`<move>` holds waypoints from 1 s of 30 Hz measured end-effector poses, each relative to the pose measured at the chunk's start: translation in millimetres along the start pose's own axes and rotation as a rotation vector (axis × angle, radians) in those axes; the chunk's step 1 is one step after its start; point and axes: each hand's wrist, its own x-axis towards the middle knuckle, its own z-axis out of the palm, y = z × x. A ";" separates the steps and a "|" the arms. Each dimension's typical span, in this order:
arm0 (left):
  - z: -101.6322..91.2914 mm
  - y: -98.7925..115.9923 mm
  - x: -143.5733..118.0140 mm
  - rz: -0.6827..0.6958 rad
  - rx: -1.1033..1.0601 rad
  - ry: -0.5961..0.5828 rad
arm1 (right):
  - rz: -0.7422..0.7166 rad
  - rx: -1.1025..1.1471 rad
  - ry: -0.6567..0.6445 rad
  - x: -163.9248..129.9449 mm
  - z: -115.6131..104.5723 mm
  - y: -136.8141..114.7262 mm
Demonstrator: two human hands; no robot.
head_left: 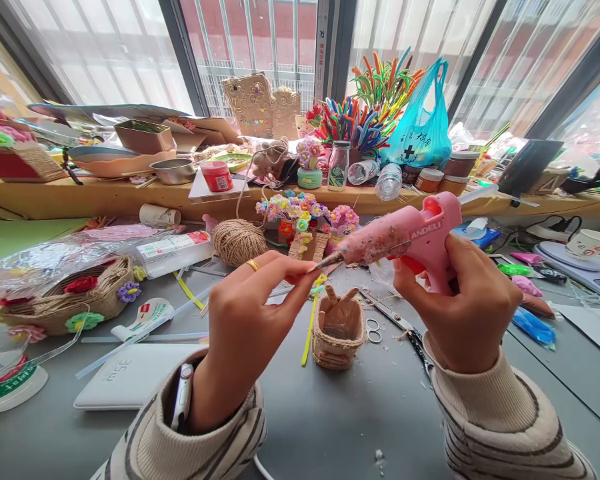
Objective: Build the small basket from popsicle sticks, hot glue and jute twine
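The left hand (240, 320) is hovering over the grey counter (330, 413), its fingers (300, 270) pinching together at the metal tip of a pink glue gun (405, 237); whatever small thing they are pinching is too tiny to make out. The right hand (460, 307) is wrapping closed around the grip of the glue gun, holding it raised and tilted with the nozzle pointing left toward the left fingertips. Just below and between the hands, a small woven twine basket (337, 330) is standing on the counter, with scissors (390, 323) lying just beside it on the right. A white tablet (125, 383) is lying to the left of the left wrist. Farther back, a ball of twine (239, 241) is sitting near small pots of colourful flowers (295, 210), and a blue plastic bag (420, 127) is leaning on the wooden ledge by the window.
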 end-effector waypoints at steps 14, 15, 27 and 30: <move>-0.5 0.4 0.4 -0.003 0.023 -0.004 | 0.019 0.006 -0.051 -0.8 -1.7 -1.0; -0.4 0.4 0.2 -0.001 0.024 -0.002 | 0.022 0.006 -0.054 -0.7 -2.0 -1.0; 1.1 0.1 -0.9 0.001 0.049 -0.003 | 0.004 0.006 -0.049 -1.4 0.8 0.6; 1.7 0.1 -1.4 -0.003 0.060 0.002 | 0.003 0.005 -0.041 -1.3 1.4 0.8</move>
